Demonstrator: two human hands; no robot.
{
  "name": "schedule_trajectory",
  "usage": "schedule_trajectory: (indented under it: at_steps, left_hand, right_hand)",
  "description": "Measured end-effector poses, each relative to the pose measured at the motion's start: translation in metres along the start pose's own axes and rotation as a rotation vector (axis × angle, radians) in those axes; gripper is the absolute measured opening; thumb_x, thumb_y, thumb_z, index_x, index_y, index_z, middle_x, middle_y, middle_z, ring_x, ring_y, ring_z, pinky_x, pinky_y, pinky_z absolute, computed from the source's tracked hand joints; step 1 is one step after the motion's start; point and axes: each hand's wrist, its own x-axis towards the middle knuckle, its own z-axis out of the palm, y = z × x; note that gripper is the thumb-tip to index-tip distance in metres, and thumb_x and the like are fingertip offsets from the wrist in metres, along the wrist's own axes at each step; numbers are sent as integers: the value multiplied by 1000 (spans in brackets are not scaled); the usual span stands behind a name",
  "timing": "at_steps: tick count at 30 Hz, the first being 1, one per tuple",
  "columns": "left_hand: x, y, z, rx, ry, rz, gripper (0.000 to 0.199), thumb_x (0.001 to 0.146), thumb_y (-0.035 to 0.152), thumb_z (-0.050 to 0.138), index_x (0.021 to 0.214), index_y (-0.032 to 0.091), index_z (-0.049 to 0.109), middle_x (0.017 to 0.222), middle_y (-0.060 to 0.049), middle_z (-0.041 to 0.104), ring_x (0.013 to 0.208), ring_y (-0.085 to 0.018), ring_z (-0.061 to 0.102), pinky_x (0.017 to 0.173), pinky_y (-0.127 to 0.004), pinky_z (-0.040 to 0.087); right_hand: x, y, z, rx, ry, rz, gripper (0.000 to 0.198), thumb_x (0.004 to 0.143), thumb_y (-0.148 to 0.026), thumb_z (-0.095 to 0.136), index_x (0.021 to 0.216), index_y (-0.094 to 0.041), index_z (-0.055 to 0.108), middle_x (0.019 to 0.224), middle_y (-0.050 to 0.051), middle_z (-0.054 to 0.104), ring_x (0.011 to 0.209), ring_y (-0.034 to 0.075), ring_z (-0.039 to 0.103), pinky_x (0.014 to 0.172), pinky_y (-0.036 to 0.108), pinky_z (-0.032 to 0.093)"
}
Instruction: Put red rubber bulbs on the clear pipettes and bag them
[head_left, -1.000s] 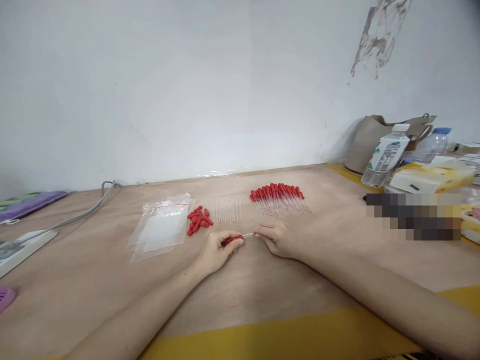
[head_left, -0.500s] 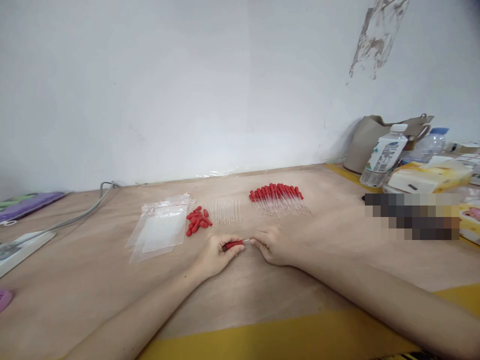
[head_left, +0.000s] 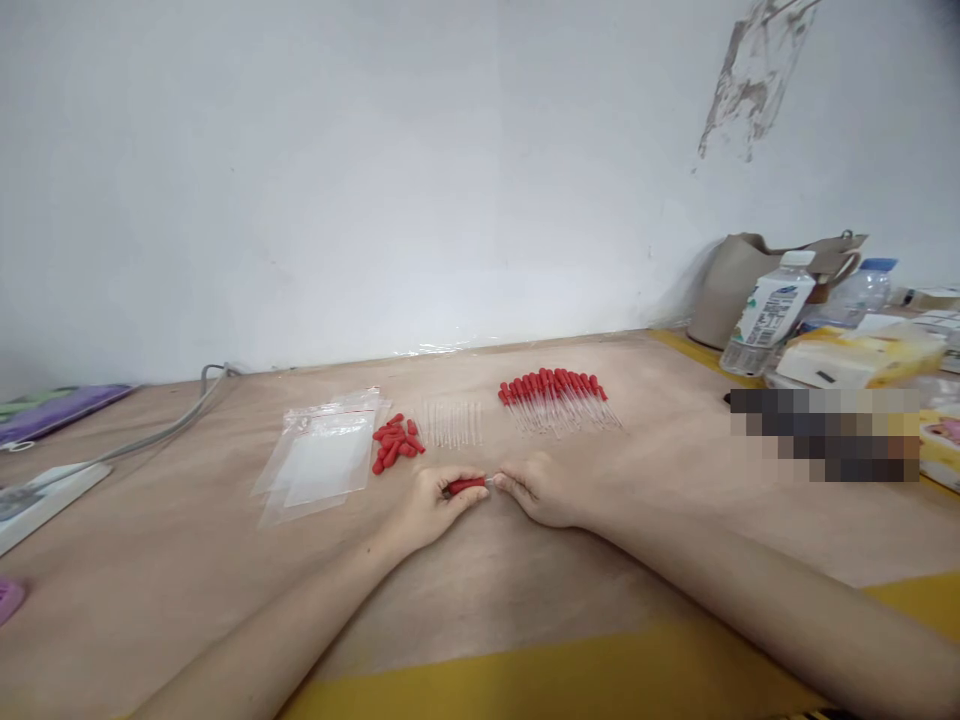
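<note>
My left hand pinches a red rubber dropper bulb, its open end pointing right. Closed on a thin clear glass tube is my right hand; only a short stretch of the tube shows between the hands, and it meets the mouth of the bulb. Beyond my left hand lies a heap of loose red bulbs. To the right of the heap, several bare glass tubes rest side by side. Farther right, a fanned row of droppers has red bulbs fitted on the tubes.
Clear zip bags lie stacked left of the bulbs. A grey cable runs to a white power strip. At right stand a capped bottle, a beige bag and a yellow tissue pack.
My right hand has shifted slightly left toward my left hand. Less of the glass tube shows between them. The heaps and rows lie as before.
</note>
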Motion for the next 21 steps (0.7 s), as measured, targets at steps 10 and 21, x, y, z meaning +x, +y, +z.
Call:
schedule_trajectory:
  at_steps: [10, 21]
  left_hand:
    - [0, -5, -3, -93, 12, -62, 19, 74, 33, 61, 84, 19, 69, 68, -2, 68, 60, -15, 61, 54, -23, 48]
    - [4, -14, -4, 112, 51, -8, 28, 74, 30, 60, 99, 17, 60, 76, -3, 60, 61, -12, 54, 56, -23, 45]
  right_hand:
    - [-6, -3, -10, -148, 39, -32, 26, 88, -29, 39, 80, -18, 60, 77, 3, 58, 68, 13, 49, 61, 24, 33]
    - [20, 40, -38, -43, 250, 505, 21, 77, -26, 49, 65, -17, 64, 63, 2, 62, 59, 12, 54, 57, 21, 36]
